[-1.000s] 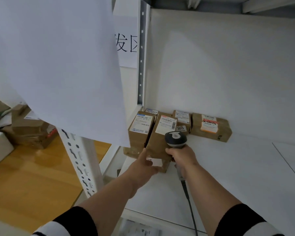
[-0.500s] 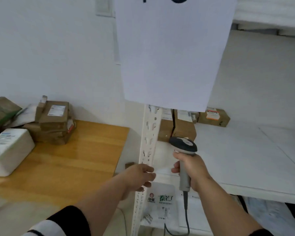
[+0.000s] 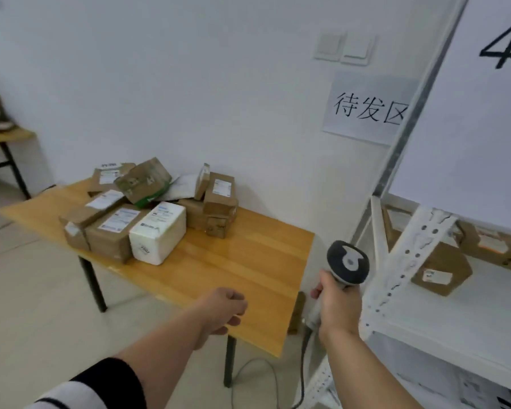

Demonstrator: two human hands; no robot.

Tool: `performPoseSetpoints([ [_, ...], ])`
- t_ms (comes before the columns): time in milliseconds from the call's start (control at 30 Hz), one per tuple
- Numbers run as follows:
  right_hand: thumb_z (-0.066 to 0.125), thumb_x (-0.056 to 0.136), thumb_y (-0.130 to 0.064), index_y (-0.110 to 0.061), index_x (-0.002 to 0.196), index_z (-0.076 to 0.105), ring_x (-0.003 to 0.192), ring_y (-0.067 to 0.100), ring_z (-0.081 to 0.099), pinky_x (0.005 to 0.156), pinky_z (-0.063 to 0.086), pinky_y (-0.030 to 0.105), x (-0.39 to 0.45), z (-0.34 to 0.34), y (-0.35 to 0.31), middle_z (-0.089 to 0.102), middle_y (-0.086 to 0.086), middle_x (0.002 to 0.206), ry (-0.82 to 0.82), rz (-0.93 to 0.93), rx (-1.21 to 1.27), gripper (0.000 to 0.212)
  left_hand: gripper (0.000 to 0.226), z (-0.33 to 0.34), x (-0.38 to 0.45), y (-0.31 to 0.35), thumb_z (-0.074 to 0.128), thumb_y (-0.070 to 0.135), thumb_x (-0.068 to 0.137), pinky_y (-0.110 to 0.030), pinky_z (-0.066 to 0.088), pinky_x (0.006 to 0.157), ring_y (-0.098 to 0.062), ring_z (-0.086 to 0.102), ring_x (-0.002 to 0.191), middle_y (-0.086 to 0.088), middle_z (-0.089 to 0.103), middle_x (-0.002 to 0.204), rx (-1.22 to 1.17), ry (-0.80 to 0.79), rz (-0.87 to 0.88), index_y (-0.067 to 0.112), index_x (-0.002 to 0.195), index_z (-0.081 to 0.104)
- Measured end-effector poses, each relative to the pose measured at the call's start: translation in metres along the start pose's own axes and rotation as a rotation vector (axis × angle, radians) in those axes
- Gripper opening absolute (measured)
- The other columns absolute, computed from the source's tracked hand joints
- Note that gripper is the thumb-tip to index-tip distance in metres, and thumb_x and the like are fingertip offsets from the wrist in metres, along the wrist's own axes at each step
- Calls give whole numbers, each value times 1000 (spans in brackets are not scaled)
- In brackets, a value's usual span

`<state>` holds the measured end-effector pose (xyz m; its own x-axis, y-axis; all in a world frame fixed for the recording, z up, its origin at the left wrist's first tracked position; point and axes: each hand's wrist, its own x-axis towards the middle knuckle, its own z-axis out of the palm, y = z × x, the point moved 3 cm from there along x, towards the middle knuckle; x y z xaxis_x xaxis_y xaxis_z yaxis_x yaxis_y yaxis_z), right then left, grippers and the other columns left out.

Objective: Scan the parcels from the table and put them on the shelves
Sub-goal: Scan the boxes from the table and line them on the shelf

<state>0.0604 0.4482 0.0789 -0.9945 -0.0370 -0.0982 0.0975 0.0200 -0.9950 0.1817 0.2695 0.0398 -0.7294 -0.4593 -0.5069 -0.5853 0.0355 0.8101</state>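
Observation:
A pile of brown cardboard parcels (image 3: 109,231) and one white parcel (image 3: 157,234) lies at the far left end of the wooden table (image 3: 233,270). My left hand (image 3: 223,308) hovers over the table's near right corner, fingers loosely curled and holding nothing. My right hand (image 3: 338,305) grips the handle of a grey barcode scanner (image 3: 347,264), held upright between the table and the shelf post. Brown parcels (image 3: 440,267) stand on the white shelf (image 3: 455,314) at the right, partly hidden by the post.
A white perforated shelf post (image 3: 407,261) rises just right of the scanner. A large paper sheet (image 3: 469,113) hangs from the shelf above. A wall sign (image 3: 369,109) hangs behind. The scanner cable (image 3: 303,373) trails to the floor. Another table (image 3: 6,137) stands far left.
My left hand has let go of the parcel left on the shelf and swung left over the table. The view has turned from the shelf toward the table; the scanner came along.

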Motion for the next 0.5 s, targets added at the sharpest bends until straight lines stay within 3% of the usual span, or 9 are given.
performPoseSetpoints([
  [67, 72, 86, -26, -10, 72, 61, 66, 26, 64, 76, 52, 45, -7, 39, 6, 62, 0, 54, -142, 0, -50, 24, 25, -26, -2, -9, 58, 34, 97, -31, 53, 85, -14, 65, 99, 3, 67, 107, -20, 39, -10, 24, 119, 59],
  [167, 74, 88, -24, -1, 82, 65, 62, 23, 61, 64, 51, 35, -13, 82, 10, 62, 8, 62, -289, 44, -55, 26, 22, -56, 0, -18, 60, 31, 96, -35, 53, 90, -15, 66, 98, 0, 68, 107, -59, 86, -27, 22, 117, 60],
  [267, 74, 89, -23, -3, 78, 63, 60, 21, 59, 62, 49, 33, -13, 121, 11, 60, 6, 59, -398, 73, -62, 25, 22, -86, 8, -29, 60, 30, 96, -34, 53, 90, -17, 66, 102, -1, 68, 109, -102, 118, -69, 23, 117, 61],
  [500, 74, 88, -26, -5, 78, 64, 65, 25, 62, 72, 53, 43, 36, 214, 23, 62, 4, 58, -489, 105, -112, 25, 22, -144, 74, -36, 60, 29, 96, -34, 52, 91, -18, 66, 104, 0, 68, 109, -165, 186, -124, 23, 118, 60],
])
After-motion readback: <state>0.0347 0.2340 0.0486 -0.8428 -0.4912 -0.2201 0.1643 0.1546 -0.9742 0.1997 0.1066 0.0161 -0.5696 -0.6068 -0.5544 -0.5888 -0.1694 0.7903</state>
